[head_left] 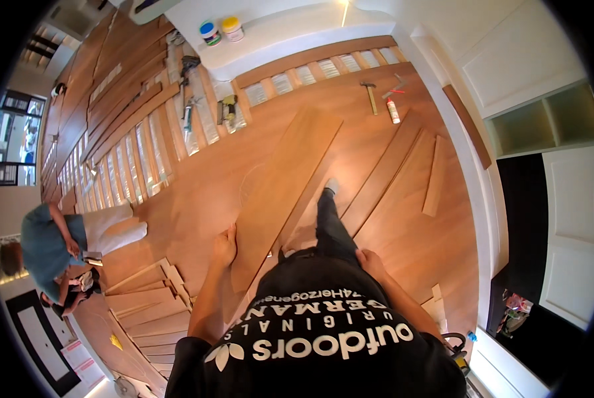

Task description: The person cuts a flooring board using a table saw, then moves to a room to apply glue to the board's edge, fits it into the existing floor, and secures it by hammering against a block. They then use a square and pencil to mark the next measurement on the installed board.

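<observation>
My left hand (224,247) grips the edge of a long, light-brown wooden plank (287,179), which slants upward and away from me. My right hand (370,263) hangs beside my right thigh, its fingers loosely bent and partly apart, with nothing seen in it. My dark-trousered leg and pale-socked foot (331,186) are just right of the plank. Farther right, several planks (384,169) lie on the wooden floor.
A co-worker (48,239) bends at the left beside stacked boards (148,308). Battens with foil (124,159) cross the upper left, near a nail gun (228,108). A hammer (370,96) and white bottle (393,111) lie ahead. White cabinetry (572,219) lines the right.
</observation>
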